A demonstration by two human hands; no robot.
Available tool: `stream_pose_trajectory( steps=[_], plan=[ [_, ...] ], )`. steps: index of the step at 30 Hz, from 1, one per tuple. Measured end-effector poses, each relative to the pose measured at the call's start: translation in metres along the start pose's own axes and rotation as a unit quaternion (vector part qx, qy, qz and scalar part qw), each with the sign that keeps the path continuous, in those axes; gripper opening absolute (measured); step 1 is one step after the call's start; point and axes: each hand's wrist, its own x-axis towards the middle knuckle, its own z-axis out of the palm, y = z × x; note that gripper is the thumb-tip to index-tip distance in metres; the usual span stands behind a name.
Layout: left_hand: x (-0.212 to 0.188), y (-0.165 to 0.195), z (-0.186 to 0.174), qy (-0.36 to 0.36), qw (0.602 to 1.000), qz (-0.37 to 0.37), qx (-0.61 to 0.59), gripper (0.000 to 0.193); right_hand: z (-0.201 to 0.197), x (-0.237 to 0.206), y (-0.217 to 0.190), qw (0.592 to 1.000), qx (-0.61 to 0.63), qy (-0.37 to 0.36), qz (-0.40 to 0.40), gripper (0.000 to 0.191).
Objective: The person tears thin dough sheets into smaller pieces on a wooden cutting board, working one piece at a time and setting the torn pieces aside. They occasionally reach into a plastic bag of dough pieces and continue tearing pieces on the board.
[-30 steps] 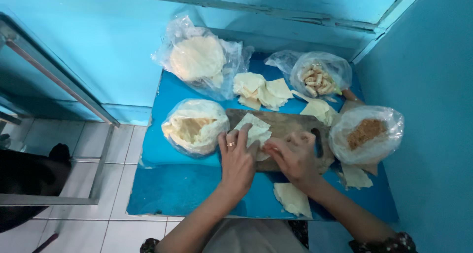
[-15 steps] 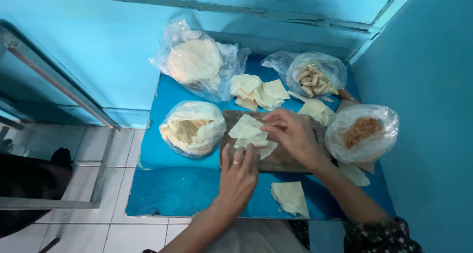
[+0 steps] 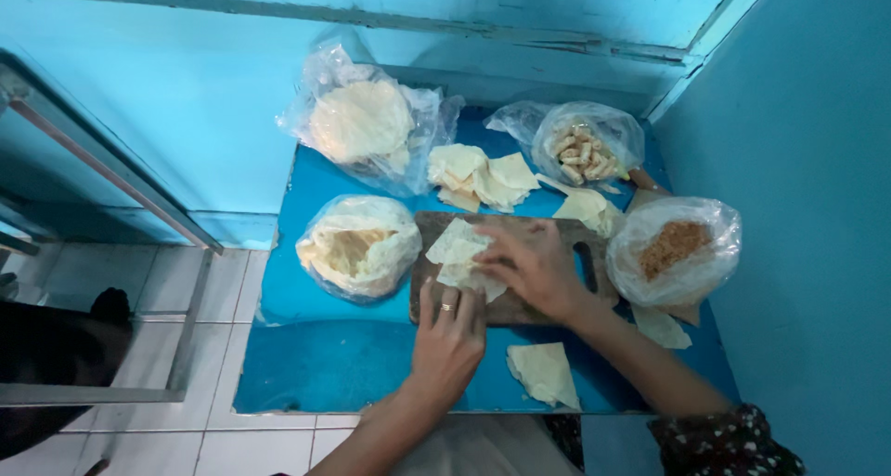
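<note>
Where pale thin wrapper sheets [image 3: 461,253] lie fanned on the left half of the dark wooden cutting board [image 3: 520,300], just under the fingertips of both hands. Lying slightly above and ahead of the left hand [image 3: 448,339], directly below and left of the right hand [image 3: 531,264], so nearer the right. Long axis of the little stack running roughly from upper left to lower right, corners splayed, edges soft and a bit curled, colour creamy white. Right grip spread flat and pressing down on the top sheets, not pinching anything. Left grip also flat, fingers extended, ring on one finger, tips touching the board's near edge and the lowest sheet; holding nothing.

Further out on the blue tabletop [image 3: 325,365]: a single folded sheet [image 3: 543,374] near the front edge, a loose pile of cut sheets [image 3: 483,174] behind the board, a bag of crumpled wrapper scraps [image 3: 360,247] to the left, a large bagged round stack [image 3: 364,123] at the back, a bag of small rolls [image 3: 585,147], and a bag of brown filling [image 3: 675,249] at the right.
</note>
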Motion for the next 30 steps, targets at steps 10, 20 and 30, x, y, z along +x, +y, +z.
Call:
stream_pose_trajectory(
  steps=[10, 20, 30],
  plan=[
    [0.001, 0.000, 0.007, 0.009, 1.000, 0.003, -0.007, 0.043, -0.022, 0.004, 0.091, 0.774, 0.547, 0.092, 0.304, 0.063],
    [-0.001, -0.004, -0.004, -0.007, 1.000, 0.004, -0.009, 0.042, -0.052, 0.038, 0.134, 0.946, -0.049, 0.207, 0.243, 0.051],
    [-0.004, -0.010, -0.011, -0.011, 0.999, 0.023, -0.048, 0.047, -0.162, -0.066, 0.029, 0.941, -0.067, 0.034, 0.330, 0.061]
  ],
)
